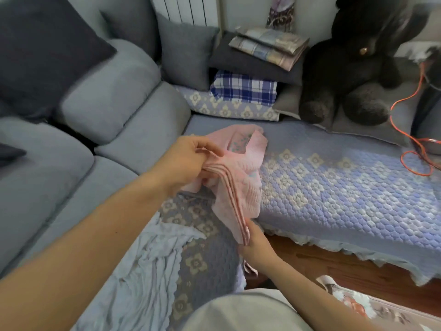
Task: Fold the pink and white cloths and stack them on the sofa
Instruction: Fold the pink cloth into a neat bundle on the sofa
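Lying beside pink cloth (pixel 241 177): dark plush bear (pixel 353 68).

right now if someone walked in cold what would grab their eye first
Most likely the pink cloth at centre, stretched between the left hand gripping its upper edge and the right hand pinching its lower striped edge, above the quilted purple sofa cover. Next, the big dark plush bear sitting at the far right corner, and the blue plaid folded cloth beside it.

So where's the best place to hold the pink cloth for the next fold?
Probably along its striped hem, at both ends, as now: left hand pinching the far end from the left, right hand the near end from below. That edge runs taut, while the pink cloth droops beside it.
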A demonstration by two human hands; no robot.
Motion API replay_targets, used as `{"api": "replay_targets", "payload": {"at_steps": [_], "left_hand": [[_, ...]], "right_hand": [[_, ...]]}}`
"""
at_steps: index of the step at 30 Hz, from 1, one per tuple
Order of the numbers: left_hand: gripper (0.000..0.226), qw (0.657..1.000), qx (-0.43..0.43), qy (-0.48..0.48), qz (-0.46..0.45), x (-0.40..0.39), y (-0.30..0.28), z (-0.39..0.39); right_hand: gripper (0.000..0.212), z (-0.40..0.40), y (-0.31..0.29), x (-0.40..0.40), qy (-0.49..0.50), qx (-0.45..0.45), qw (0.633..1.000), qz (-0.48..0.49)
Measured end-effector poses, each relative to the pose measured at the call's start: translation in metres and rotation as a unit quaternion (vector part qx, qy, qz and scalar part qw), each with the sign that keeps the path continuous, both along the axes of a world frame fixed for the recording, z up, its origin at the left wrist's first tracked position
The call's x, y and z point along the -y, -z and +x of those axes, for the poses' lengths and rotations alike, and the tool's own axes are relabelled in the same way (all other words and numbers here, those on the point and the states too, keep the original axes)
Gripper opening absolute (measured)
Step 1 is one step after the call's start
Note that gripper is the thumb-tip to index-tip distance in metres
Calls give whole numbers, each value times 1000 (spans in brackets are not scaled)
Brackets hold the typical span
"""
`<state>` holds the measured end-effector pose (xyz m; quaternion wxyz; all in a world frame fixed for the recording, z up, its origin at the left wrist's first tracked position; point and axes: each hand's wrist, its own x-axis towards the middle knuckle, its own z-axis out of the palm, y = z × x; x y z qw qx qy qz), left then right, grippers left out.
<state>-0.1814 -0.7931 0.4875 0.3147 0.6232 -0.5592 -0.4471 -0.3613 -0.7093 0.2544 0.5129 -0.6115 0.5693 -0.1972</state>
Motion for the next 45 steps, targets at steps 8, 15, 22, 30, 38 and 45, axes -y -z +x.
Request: {"api": "replay_targets", "payload": {"at_steps": [8,15,22,30,38,45], "left_hand": [[38,999,-32,7,-17,41,-73,-21],[43,999,-15,25,-25,42,-89,-22],[40,999,-40,20,-11,40,-90,-25],[33,990,-134,-44,21,47,-91,-22],[33,982,-173,-57,37,50,-90,-26],[35,965,-241,-102,29,60,-100,-16]], "right_hand": [[50,11,-82,39,179,190,955,-139],[26,3,-124,74,213,133,942,-221],[5,15,-125,84,207,52,909,-357],[17,15,-109,67,211,-54,834,-507],[68,32,-104,59,197,-81,933,-291],[9,27,-61,73,232,-127,953,-147]]}}
